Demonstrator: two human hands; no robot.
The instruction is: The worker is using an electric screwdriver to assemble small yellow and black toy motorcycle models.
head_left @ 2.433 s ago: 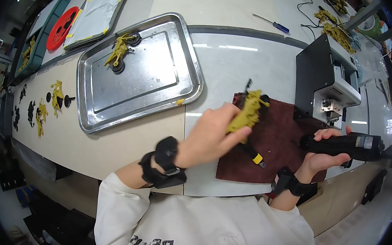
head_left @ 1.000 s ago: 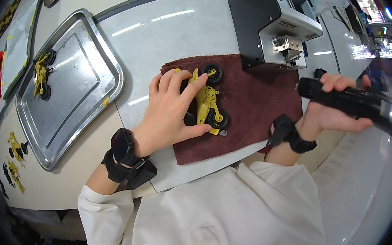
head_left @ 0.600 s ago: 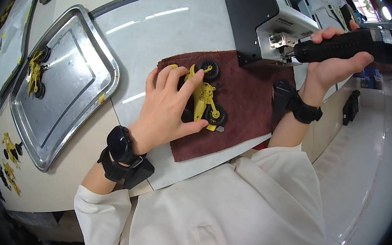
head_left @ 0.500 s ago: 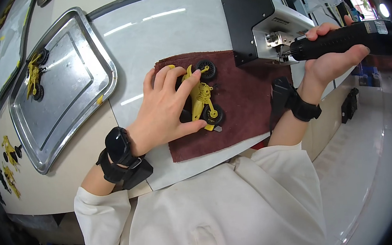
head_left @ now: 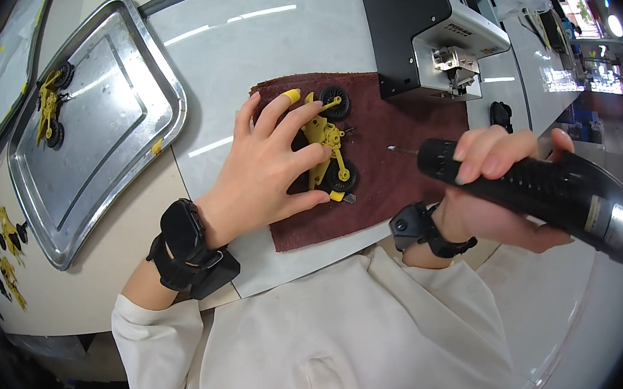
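A yellow toy motorcycle (head_left: 328,144) with black wheels lies on its side on a dark red cloth mat (head_left: 392,172). My left hand (head_left: 268,172) presses down on it, fingers spread over the frame, with a yellow cot on one fingertip. My right hand (head_left: 495,188) grips a black electric screwdriver (head_left: 544,191). Its thin bit points left, a short way to the right of the toy and apart from it.
A black screw feeder box (head_left: 423,30) stands behind the mat. A steel tray (head_left: 107,132) at the left holds another yellow toy motorcycle (head_left: 48,107). More yellow and black parts (head_left: 5,246) lie along the table's left edge.
My right hand has brought the screwdriver down from the feeder box to the mat, its bit now pointing at the toy. My left hand stays pressed on the toy.
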